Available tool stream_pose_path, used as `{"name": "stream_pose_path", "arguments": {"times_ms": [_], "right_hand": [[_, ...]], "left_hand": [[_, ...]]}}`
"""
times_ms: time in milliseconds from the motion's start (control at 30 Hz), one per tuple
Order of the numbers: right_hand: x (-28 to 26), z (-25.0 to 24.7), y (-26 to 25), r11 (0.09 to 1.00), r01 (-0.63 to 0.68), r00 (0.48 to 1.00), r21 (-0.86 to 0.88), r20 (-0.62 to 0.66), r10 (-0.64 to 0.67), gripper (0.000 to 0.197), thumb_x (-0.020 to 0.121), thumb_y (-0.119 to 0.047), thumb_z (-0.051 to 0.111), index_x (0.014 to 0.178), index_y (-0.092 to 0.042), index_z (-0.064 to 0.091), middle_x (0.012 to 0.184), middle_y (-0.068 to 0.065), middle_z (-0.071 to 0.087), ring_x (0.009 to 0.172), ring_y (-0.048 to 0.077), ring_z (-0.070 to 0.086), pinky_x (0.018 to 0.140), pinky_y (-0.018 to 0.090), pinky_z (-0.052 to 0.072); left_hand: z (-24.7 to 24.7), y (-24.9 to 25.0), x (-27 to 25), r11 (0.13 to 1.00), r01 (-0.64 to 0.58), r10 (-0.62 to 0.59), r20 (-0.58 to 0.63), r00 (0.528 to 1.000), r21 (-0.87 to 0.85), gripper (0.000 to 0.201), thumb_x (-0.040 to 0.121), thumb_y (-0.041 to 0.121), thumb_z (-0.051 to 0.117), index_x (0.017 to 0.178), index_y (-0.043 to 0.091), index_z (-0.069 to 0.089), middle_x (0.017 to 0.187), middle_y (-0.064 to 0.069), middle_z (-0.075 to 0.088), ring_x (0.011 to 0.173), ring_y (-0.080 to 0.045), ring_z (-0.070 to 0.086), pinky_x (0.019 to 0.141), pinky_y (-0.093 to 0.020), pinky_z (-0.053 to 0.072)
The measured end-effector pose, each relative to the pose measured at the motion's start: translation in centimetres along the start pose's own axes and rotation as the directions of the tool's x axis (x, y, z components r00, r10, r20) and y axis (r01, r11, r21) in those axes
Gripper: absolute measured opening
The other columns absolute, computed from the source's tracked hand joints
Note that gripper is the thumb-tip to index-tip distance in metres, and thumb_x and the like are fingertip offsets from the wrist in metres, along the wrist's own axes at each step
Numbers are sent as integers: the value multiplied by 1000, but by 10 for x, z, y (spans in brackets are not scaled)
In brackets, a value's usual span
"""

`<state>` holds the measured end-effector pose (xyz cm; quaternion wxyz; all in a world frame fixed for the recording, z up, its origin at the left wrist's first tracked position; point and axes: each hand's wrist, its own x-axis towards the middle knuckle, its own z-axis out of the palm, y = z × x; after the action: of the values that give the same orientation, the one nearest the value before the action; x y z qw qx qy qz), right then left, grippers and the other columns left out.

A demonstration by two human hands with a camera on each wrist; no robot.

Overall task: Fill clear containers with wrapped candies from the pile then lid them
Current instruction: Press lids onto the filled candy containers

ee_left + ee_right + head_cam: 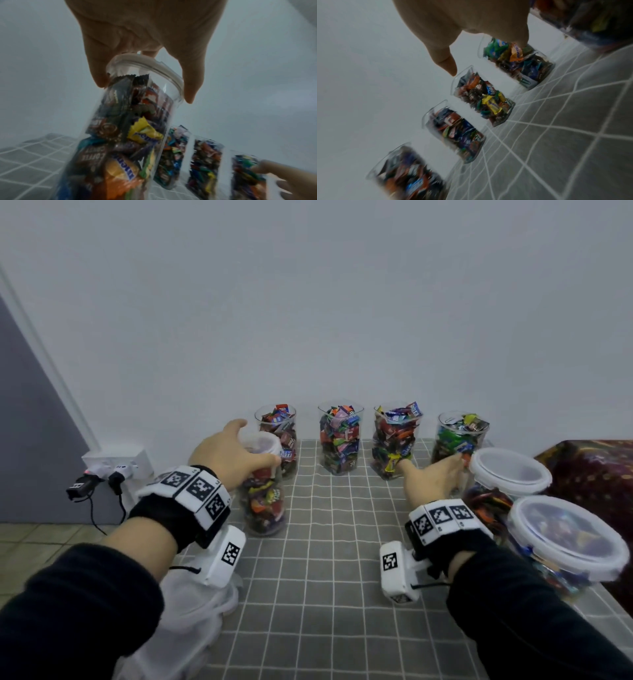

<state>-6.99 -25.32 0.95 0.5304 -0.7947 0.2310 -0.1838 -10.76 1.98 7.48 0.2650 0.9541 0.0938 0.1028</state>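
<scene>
My left hand grips from above the white lid of a tall clear container packed with wrapped candies, near the table's left side. Thumb and fingers curl over the lid's rim. Whether the container's base touches the table I cannot tell. My right hand reaches forward with straight fingers and spread thumb. Its fingertips touch the rightmost open container in the back row. In the right wrist view the right hand spans that container without closing on it.
Three more open, candy-filled containers stand along the wall. Two wider lidded containers are at the right, by a dark red cloth. White plastic pieces lie under my left forearm. A power strip lies off the table's left edge.
</scene>
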Motion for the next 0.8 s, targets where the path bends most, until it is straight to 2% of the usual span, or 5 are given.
{"name": "stream_pose_path", "arguments": {"times_ms": [267, 467, 567, 633, 800], "right_hand": [[39, 3, -4, 993, -116, 972, -11, -208, 111, 109, 79, -31, 71, 150, -6, -7, 158, 17, -2, 145, 34, 5, 117, 44, 4], [32, -7, -20, 985, -175, 975, 12, -136, 175, 83, 90, -17, 60, 149, -1, 4, 156, 20, 11, 142, 32, 17, 110, 30, 13], [17, -20, -39, 969, -242, 970, -41, 3, 242, 26, 98, -10, 47, 114, 10, 43, 127, 28, 46, 128, 34, 40, 96, 34, 23], [3, -27, -52, 966, -169, 974, -194, 119, 194, 31, 100, -11, 40, 74, 5, 34, 124, 30, 48, 128, 35, 40, 93, 36, 25], [9, -24, -50, 970, -170, 973, -172, 127, 193, 29, 101, -9, 40, 75, 4, 41, 136, 32, 39, 124, 41, 41, 99, 45, 30]], "left_hand": [[-2, -34, 35, 987, 123, -117, -58, 991, 99, 94, 72, 58, 70, 146, 15, 30, 146, -10, 43, 130, -30, 43, 104, -37, 35], [1, -36, 36, 983, 89, -84, -36, 996, 158, 94, 74, 60, 66, 146, 10, 31, 149, -8, 38, 133, -26, 39, 107, -36, 32], [-1, -35, 34, 981, 84, -80, -31, 996, 177, 93, 75, 59, 65, 147, 11, 30, 150, -7, 36, 134, -25, 39, 107, -35, 31], [-2, -34, 32, 981, 83, -80, -27, 996, 176, 92, 76, 57, 66, 147, 12, 29, 150, -7, 36, 134, -25, 39, 107, -34, 31], [-2, -33, 29, 980, 84, -83, -18, 996, 182, 93, 76, 58, 66, 147, 12, 29, 149, -8, 37, 133, -26, 40, 105, -34, 33]]}}
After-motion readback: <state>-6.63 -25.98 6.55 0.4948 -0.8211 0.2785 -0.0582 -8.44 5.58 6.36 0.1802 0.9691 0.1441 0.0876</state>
